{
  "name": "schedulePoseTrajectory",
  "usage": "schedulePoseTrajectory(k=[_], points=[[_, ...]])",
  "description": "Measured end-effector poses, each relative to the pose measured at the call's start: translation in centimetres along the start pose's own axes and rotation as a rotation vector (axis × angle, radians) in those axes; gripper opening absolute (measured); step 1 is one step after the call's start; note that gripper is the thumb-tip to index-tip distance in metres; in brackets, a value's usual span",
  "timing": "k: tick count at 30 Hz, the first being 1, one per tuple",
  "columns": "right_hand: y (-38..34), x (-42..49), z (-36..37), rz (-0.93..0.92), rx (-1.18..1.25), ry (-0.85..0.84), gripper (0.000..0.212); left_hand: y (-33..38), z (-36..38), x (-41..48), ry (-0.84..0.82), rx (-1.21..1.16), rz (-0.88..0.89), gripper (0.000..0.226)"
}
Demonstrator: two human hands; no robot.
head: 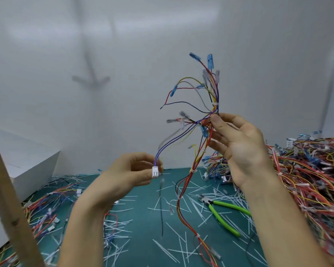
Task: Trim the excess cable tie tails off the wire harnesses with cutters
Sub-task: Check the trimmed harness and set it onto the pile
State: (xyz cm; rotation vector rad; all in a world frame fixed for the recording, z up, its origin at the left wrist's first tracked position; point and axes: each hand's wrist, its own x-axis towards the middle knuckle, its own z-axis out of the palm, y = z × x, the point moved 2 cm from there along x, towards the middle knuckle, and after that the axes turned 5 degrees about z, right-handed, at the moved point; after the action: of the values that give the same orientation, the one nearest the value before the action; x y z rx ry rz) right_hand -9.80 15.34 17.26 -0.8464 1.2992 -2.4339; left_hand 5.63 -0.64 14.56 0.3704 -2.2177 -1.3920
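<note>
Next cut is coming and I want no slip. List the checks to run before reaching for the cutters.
1. Grip on harness: ok; right hand grips the bundle, left hand pinches its white connector.
2. Hold on cutters: not ok; they lie on the green mat.
3. A hand free to take them: not ok; both hold the harness.
4. Untrimmed tails on the held harness: cannot tell.
5. Nothing covering the cutters: ok.

A teal worktop (141, 228) runs back to a plain white wall (123, 45), with a white box (33, 162) standing at its left edge near that wall and a slanted wooden pole (10, 209) crossing the near left corner, blurred, in front of the box.
</note>
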Motion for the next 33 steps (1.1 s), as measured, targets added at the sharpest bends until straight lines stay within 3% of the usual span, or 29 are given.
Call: schedulePoseTrajectory(k=[2,6,11,19,23,28,33], points=[[0.0,-0.1,0.3,-0.011,-0.031,-0.025,0.004,0.1,0.5,0.5,0.069,0.005,0.027,0.020],[0.1,-0.4,0.9,-0.017,-0.083,-0.081,0.005,1.7,1.2,0.8,0.267,-0.244,0.137,0.029],[0.8,-0.9,2.0,-0.042,-0.140,-0.106,0.006,3.1,2.0,-0.1,0.119,-0.186,0.241,0.047],[1.0,-1.5,2.8,-0.018,-0.178,-0.121,0.002,3.0,1.5,-0.4,-0.023,-0.112,0.268,0.050],[1.2,-1.5,3.0,0.033,-0.140,-0.115,0.003,2.9,1.7,-0.2,0.003,-0.128,0.305,0.038],[1.3,-1.7,3.3,0.012,-0.116,-0.178,0.005,2.8,2.0,0.3,0.205,-0.236,0.300,0.024],[1.4,-1.9,3.2,0.114,-0.223,-0.334,0.029,2.9,1.7,0.3,0.336,-0.349,0.319,0.012]])
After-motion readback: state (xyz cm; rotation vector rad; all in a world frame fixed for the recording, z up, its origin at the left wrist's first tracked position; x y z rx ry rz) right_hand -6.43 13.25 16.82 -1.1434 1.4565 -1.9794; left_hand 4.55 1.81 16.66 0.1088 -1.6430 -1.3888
